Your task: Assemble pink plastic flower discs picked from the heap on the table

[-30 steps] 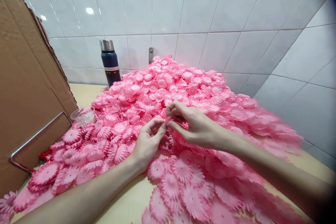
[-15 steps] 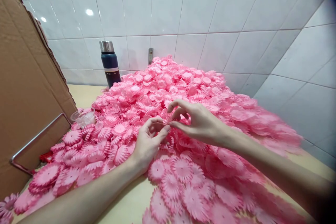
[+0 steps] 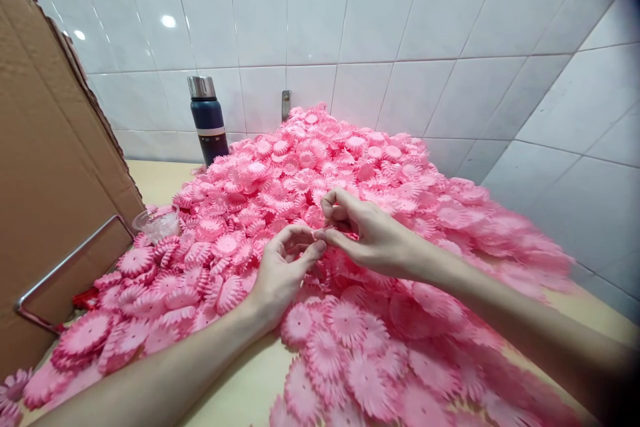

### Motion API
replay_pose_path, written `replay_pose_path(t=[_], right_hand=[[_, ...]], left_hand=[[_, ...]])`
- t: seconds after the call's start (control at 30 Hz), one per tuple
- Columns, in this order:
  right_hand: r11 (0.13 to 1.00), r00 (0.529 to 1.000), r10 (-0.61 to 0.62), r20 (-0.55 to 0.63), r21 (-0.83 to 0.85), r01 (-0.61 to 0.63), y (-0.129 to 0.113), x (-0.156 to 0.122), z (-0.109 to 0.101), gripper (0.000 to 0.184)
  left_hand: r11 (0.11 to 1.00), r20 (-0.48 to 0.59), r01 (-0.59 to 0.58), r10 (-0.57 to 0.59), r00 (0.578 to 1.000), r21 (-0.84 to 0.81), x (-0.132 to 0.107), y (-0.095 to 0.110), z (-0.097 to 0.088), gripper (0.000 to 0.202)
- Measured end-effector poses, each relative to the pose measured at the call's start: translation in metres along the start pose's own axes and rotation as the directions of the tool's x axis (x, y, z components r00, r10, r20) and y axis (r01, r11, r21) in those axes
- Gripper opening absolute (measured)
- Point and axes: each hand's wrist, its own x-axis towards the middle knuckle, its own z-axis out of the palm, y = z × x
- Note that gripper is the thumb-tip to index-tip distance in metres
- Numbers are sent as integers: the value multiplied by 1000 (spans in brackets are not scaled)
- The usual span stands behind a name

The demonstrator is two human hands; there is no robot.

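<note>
Both hands meet in front of a large heap of pink fabric flower petals (image 3: pixel 300 177), round layers with fringed edges and a small hole in the centre. My left hand (image 3: pixel 285 263) comes from the lower left, thumb and curled fingers closed at the tips. Touching it from the right, my right hand (image 3: pixel 363 230) has its thumb and index finger bent together in a pinch. What lies between the fingertips is small and mostly covered by the fingers. Loose pink petal layers (image 3: pixel 327 353) lie just below the hands.
A dark blue bottle (image 3: pixel 208 123) with a steel cap stands behind the heap. At left are a cardboard box (image 3: pixel 60 167), a bent metal rod (image 3: pixel 70 267) and a clear plastic cup (image 3: pixel 159 223) with translucent bits. White tiled wall (image 3: pixel 320 13) rises behind the table (image 3: pixel 240 387).
The right hand's fingers have drawn in more tightly and shifted slightly left, over the left fingertips. The left hand stays almost still. The view has moved a little.
</note>
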Motion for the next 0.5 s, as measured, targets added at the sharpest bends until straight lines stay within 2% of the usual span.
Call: replay_pose_path(t=[0.13,0.33,0.5], right_hand=[[1000,1000,9,18,27,-10,-1,1,1,15],[996,1000,26,-3,89,-26,-1,2,-4,22],[990,1000,18,-7,-143,-18,-7,1,-10,31]], left_hand=[[1000,5,-16,16,1000,-13,0,0,-1,25],[998,-50,-4,1,999,-68,2,-2,-2,21],[999,-90,-12,8,996,-49,3,-1,-1,20]])
